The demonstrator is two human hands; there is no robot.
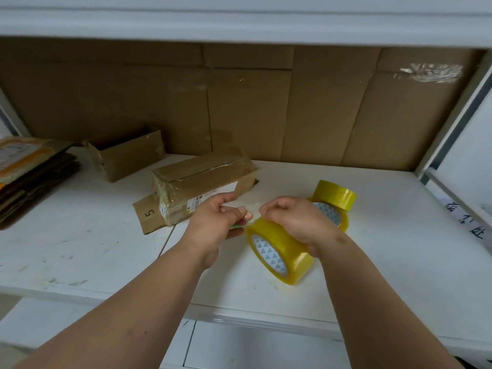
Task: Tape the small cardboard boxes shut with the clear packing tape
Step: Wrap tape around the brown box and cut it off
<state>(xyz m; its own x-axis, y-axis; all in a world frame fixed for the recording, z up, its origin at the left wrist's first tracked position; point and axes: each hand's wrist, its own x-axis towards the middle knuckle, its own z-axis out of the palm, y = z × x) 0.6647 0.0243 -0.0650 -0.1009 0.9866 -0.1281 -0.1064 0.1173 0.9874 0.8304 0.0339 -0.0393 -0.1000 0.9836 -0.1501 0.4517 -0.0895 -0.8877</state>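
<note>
Hands both curled on tape, right (295, 222) gripping one roll (279, 251), left (215, 219) pinching its end, three rolls, two boxes (202, 182).

1. A white shelf (80, 249) with scuffs and marks bears everything.
2. Flattened brown cardboard sheets (292, 102) line the back wall.
3. A stack of flattened cartons (29, 177) lies at the left edge.
4. Handwritten characters (468, 219) show at the right.
</note>
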